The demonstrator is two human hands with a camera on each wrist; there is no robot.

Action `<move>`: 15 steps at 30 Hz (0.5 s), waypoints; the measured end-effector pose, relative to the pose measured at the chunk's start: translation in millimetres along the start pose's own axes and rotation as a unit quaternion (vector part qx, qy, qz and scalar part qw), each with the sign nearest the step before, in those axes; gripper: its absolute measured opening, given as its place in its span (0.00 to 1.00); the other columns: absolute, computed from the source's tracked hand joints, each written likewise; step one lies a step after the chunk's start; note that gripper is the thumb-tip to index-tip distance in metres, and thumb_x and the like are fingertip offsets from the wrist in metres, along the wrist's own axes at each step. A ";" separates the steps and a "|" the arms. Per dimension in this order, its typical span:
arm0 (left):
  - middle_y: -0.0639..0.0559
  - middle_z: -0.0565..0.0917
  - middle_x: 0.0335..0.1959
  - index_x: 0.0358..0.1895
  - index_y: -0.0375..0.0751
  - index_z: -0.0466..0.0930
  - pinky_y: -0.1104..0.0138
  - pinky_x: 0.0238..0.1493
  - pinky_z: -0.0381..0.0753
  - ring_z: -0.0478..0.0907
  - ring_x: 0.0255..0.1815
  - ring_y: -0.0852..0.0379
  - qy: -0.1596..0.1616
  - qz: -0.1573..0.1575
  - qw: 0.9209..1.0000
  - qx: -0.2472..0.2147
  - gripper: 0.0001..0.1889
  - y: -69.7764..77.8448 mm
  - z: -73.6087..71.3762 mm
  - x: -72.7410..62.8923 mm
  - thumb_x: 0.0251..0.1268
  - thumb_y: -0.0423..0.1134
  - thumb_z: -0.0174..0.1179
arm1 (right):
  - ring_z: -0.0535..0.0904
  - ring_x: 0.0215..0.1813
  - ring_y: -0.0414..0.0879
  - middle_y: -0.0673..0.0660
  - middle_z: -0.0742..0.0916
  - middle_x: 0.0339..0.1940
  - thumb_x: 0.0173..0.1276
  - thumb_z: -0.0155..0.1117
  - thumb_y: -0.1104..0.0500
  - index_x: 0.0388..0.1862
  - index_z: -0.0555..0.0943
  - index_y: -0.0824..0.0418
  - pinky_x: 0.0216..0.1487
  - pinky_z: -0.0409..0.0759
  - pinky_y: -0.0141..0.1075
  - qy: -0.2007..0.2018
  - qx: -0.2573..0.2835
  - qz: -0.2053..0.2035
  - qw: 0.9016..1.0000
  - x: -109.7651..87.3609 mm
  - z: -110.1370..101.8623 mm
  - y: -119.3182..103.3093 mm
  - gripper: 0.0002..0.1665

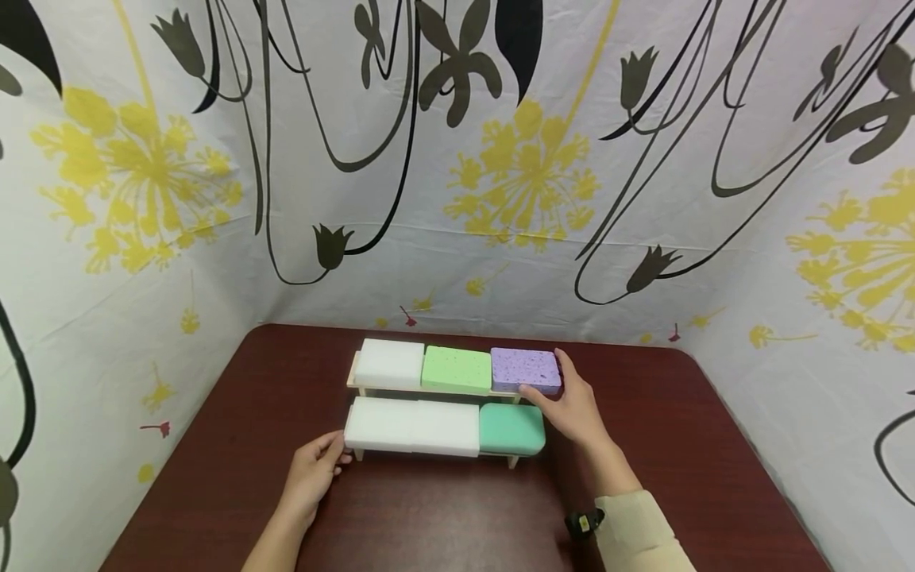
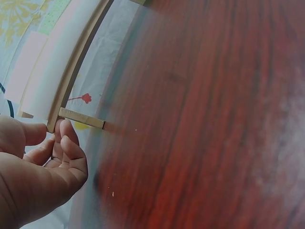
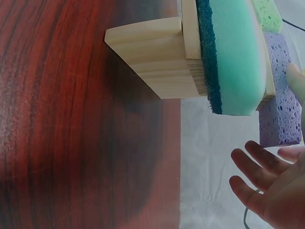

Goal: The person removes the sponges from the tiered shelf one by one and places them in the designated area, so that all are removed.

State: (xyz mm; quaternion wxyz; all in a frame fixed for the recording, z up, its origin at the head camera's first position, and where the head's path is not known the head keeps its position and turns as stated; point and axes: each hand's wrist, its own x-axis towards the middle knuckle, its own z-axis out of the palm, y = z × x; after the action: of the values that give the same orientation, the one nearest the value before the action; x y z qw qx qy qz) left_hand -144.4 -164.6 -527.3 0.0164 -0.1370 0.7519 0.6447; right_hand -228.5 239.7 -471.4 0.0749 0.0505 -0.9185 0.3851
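Note:
A light wooden rack (image 2: 86, 118) stands at the front, carrying two white foam blocks (image 1: 382, 425) and a teal sponge (image 1: 511, 429) with a dark scouring layer. Behind it, a second wooden rack (image 1: 352, 373) holds another white block (image 1: 389, 363), a green sponge (image 1: 456, 369) and a purple sponge (image 1: 525, 369) with pores. My left hand (image 1: 310, 473) pinches the left end of the front rack between thumb and fingers. At the rear rack's right end, my right hand (image 1: 577, 409) holds the purple sponge, thumb on its near face and fingers around its right end.
Both racks rest on a dark red wood-grain table (image 1: 443, 516). Patterned white cloth (image 1: 500, 278) hangs behind the table and along its sides. A black band (image 1: 584, 523) sits on my right wrist, beside a beige sleeve (image 1: 639, 528).

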 end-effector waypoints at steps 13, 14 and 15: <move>0.44 0.85 0.42 0.64 0.25 0.75 0.70 0.37 0.82 0.80 0.40 0.56 -0.001 -0.001 1.000 0.002 0.19 -0.7 -0.2 0.7 0.81 0.35 0.51 | 0.68 0.71 0.63 0.69 0.70 0.74 0.63 0.76 0.43 0.79 0.57 0.66 0.69 0.69 0.60 0.005 -0.010 -0.022 1.000 5.2 -2.9 3.1 0.57; 0.44 0.85 0.42 0.64 0.24 0.75 0.70 0.37 0.81 0.80 0.40 0.56 -0.002 0.000 1.000 0.002 0.19 -1.0 -0.2 1.2 0.81 0.36 0.51 | 0.67 0.72 0.63 0.69 0.69 0.74 0.63 0.76 0.44 0.80 0.56 0.66 0.70 0.69 0.60 0.000 -0.010 -0.023 1.000 6.2 -3.3 3.3 0.58; 0.44 0.85 0.42 0.64 0.24 0.74 0.70 0.37 0.81 0.80 0.40 0.57 -0.003 0.000 1.000 0.003 0.19 -1.2 -0.3 1.4 0.81 0.36 0.51 | 0.67 0.72 0.63 0.69 0.69 0.74 0.62 0.76 0.44 0.80 0.56 0.66 0.70 0.69 0.61 -0.005 -0.009 -0.024 1.000 7.1 -3.6 3.6 0.58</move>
State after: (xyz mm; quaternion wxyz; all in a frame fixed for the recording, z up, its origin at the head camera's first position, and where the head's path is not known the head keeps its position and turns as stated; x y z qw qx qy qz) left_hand -145.4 -165.3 -528.6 0.0186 -0.1349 0.7537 0.6429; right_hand -235.7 244.5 -470.1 0.0803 0.0734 -0.9206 0.3751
